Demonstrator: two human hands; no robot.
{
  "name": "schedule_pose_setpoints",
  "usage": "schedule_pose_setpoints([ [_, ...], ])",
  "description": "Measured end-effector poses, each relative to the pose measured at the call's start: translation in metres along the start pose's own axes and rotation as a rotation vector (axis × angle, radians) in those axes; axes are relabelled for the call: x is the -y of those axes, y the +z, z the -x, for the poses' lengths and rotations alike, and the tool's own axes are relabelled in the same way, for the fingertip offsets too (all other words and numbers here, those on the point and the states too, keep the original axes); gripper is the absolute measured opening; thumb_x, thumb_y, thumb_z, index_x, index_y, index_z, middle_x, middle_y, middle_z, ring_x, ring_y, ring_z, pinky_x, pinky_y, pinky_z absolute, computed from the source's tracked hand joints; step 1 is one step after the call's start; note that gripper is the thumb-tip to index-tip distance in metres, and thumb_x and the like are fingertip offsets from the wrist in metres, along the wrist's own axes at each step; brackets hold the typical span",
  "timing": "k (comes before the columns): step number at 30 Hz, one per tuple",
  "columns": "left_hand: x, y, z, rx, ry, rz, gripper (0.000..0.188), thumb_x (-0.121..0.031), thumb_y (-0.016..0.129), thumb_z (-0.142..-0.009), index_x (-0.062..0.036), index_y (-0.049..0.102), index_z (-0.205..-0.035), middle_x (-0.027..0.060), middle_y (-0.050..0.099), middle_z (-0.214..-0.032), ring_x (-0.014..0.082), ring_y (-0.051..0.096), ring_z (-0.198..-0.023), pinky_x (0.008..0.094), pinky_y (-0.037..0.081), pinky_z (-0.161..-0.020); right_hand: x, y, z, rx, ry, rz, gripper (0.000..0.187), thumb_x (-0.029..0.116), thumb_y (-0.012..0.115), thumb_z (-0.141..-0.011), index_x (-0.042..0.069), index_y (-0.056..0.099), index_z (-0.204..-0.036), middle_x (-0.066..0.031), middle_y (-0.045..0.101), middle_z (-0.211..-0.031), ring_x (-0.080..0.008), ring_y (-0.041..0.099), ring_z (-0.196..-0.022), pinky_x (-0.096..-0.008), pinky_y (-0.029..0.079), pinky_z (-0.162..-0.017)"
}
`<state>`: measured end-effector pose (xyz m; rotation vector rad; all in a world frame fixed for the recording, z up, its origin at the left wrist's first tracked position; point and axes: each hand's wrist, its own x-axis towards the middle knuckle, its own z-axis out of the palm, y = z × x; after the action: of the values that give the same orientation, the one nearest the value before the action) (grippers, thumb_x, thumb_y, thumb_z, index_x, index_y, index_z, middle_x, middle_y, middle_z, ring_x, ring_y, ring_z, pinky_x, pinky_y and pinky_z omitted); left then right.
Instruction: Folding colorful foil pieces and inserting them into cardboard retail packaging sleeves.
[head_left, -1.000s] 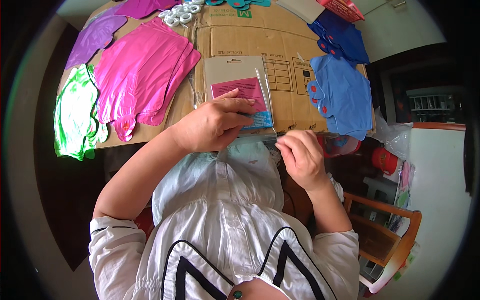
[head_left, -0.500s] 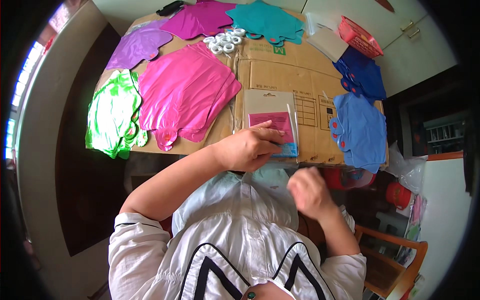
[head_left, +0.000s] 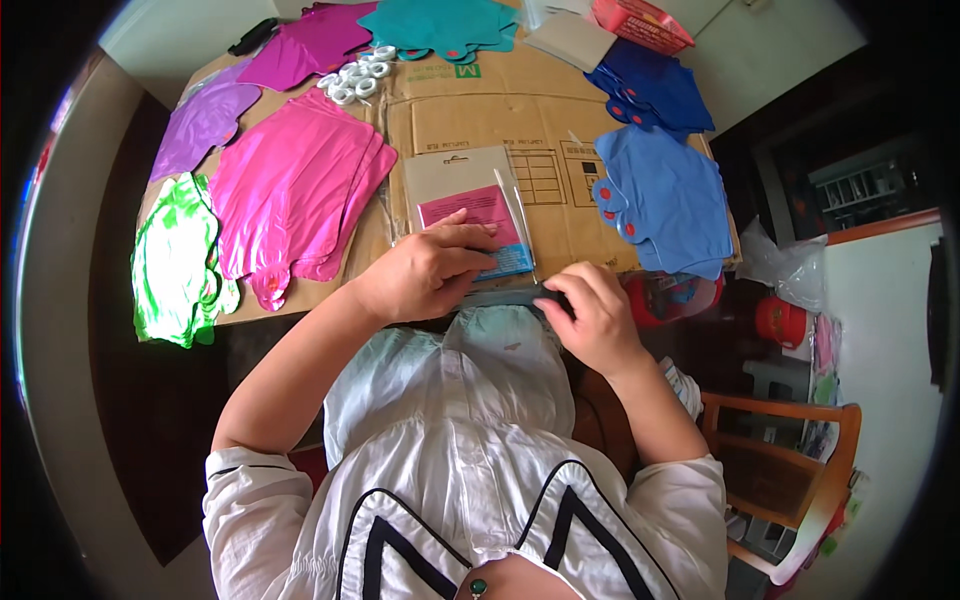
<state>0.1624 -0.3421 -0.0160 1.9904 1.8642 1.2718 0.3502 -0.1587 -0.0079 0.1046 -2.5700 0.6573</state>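
Observation:
On the cardboard near the front edge lies a flat clear package (head_left: 455, 175), with a grey hang-hole top and a pink and blue card (head_left: 462, 205) showing in it. My left hand (head_left: 430, 268) is bent over its lower left part, fingers lying across the card; the thumb is hidden. Below the package's bottom end, a thin greyish strip (head_left: 500, 297) runs along the table edge. My right hand (head_left: 590, 315) has thumb and fingers pressed together at the strip's right end; a dark bit shows between them, and I cannot make out what it is.
Shiny flat foil shapes lie around the cardboard: green (head_left: 172, 260), pink (head_left: 300, 180), purple (head_left: 205, 120), magenta (head_left: 305, 45), teal (head_left: 440, 25), dark blue (head_left: 655, 90) and light blue (head_left: 670, 200). White ribbon rolls (head_left: 355, 75) and a red basket (head_left: 645, 22) stand farther back. A wooden chair (head_left: 790, 470) is at right.
The view has shifted, so the table sits farther left and higher. My right hand has come up from below the table edge to the package's lower end. My left hand stays on the package.

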Motion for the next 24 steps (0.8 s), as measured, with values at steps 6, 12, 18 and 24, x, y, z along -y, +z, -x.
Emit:
schedule_pose_setpoints([
  [6,-0.002,0.001,-0.001,0.009,-0.009,-0.01,0.023,0.007,0.063,-0.077,0.0007,0.07,-0.098,0.0134,0.066,-0.112,0.0327,0.059,-0.117,0.0467,0.041,-0.107,-0.004,0.02,0.001,-0.012,-0.171,0.245,0.022,0.005,0.071,-0.073,0.004,0.056,-0.089,-0.0089,0.053,-0.084,-0.0261,0.055,-0.077,-0.038,0.043,-0.072],
  [12,-0.002,0.0,0.001,0.015,-0.003,-0.017,0.022,0.007,0.063,-0.078,0.0005,0.07,-0.098,0.0139,0.066,-0.112,0.0329,0.058,-0.117,0.0479,0.04,-0.108,0.016,0.016,0.015,0.168,-0.267,0.004,0.015,0.002,0.068,-0.075,0.005,0.056,-0.084,-0.0083,0.052,-0.081,-0.0249,0.055,-0.075,-0.0357,0.043,-0.072],
  [18,0.0,0.001,0.001,0.012,-0.021,0.004,0.022,0.007,0.063,-0.079,-0.0001,0.07,-0.098,0.0143,0.066,-0.113,0.0329,0.059,-0.117,0.0479,0.04,-0.108,0.023,-0.003,0.031,0.216,-0.007,-0.266,0.017,0.006,0.071,-0.077,0.005,0.058,-0.088,-0.0088,0.056,-0.085,-0.0268,0.057,-0.079,-0.0372,0.045,-0.071],
  [24,-0.002,0.0,0.0,0.012,-0.02,-0.013,0.023,0.006,0.063,-0.078,-0.0008,0.07,-0.1,0.015,0.066,-0.113,0.0324,0.059,-0.117,0.0474,0.039,-0.109,0.014,0.026,0.002,-0.101,-0.103,0.16,0.026,0.007,0.073,-0.076,0.004,0.056,-0.095,-0.0085,0.055,-0.089,-0.0269,0.056,-0.079,-0.039,0.043,-0.073],
])
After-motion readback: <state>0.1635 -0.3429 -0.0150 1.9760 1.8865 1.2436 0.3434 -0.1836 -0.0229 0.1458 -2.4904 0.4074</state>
